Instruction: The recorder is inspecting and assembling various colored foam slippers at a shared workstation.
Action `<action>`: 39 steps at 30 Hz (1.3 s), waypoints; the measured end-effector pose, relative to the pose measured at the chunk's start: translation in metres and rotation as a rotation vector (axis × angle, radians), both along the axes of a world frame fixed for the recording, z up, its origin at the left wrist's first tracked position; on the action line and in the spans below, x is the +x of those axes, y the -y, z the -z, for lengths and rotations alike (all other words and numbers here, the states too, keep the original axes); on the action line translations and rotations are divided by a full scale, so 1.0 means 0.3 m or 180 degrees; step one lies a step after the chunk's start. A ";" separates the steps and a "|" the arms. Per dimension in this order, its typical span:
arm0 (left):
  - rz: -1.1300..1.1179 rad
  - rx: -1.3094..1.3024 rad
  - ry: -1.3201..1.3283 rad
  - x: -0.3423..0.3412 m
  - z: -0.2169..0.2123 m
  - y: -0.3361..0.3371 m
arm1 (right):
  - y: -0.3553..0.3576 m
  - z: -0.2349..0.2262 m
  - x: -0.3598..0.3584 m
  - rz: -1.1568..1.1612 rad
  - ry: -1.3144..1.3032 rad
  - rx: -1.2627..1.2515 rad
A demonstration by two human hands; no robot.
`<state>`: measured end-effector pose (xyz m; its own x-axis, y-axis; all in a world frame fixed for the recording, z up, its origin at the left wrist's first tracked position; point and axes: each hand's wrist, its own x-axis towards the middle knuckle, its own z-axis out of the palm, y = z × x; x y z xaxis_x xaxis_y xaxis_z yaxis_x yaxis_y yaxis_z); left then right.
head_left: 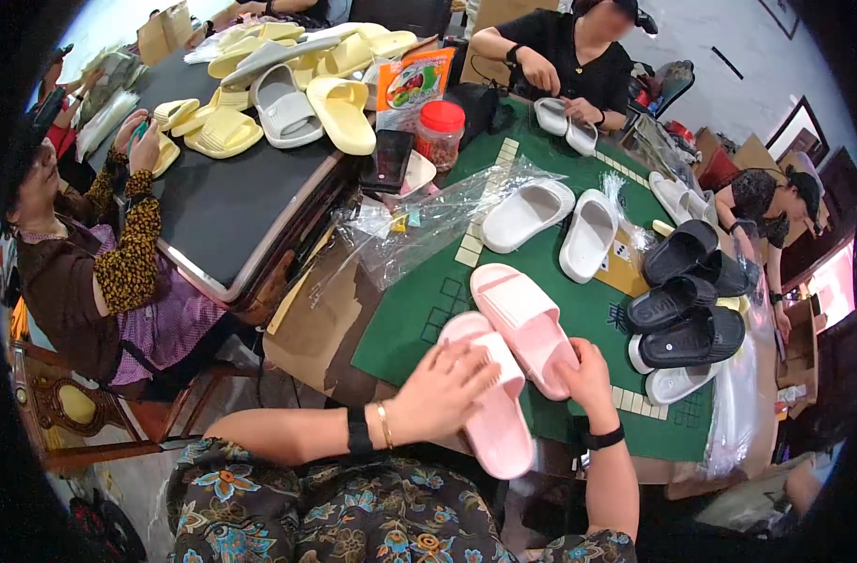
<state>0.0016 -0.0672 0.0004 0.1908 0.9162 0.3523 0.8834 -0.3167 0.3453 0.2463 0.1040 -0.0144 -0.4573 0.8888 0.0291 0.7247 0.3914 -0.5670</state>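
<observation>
- Head view: two pink slippers lie near the front edge of the green counter [560, 235], at about six o'clock in the picture.
- The left hand [443, 389] lies flat on the nearer pink slipper [492, 413], fingers spread apart over its strap, pressing rather than gripping. That slipper's heel hangs past the counter's edge toward the person's lap.
- The right hand [588, 375] has its grip closed round the heel end of the farther pink slipper [527, 324], which lies at a slant, touching the nearer one.
- These slippers look like thick moulded foam: I would judge them light, springy and a little slick, not fragile. The wide strap or the side of the sole seems the surest place to hold.
- At twelve to one o'clock from the hands lie two white slippers [555, 225]; at three o'clock sits a heap of black slippers [687, 300], close together.
- A crumpled clear plastic bag [428, 220] lies at eleven o'clock.
- Farther back, a dark counter [231, 202] carries yellow slippers [339, 108] and a grey one.
- Other people sit around; the one at twelve o'clock holds a white pair.
</observation>
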 end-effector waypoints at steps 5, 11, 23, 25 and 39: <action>-0.0402 0.0337 -0.0014 -0.153 0.021 -0.060 | 0.157 -0.062 0.055 0.0256 0.0060 -0.0771; -0.0715 -0.0301 0.0360 -0.125 -0.001 -0.062 | 0.301 -0.115 -0.006 -0.0522 0.0505 -0.1017; 0.0371 0.0222 -0.0134 -0.003 0.043 -0.018 | 0.255 -0.151 -0.110 -0.0303 -0.0434 0.0105; 0.0228 0.0029 -0.0063 0.007 0.045 -0.029 | 0.263 -0.118 -0.135 -0.0540 -0.0038 0.0288; -0.1859 0.0173 0.0642 -0.464 0.002 0.020 | 0.322 -0.114 -0.189 -0.1047 -0.0208 0.0443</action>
<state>-0.1377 -0.0731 -0.0002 -0.4121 0.8290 0.3781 0.8352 0.1777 0.5204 0.1896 0.0074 0.0197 -0.7113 0.6800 0.1782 0.5111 0.6743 -0.5329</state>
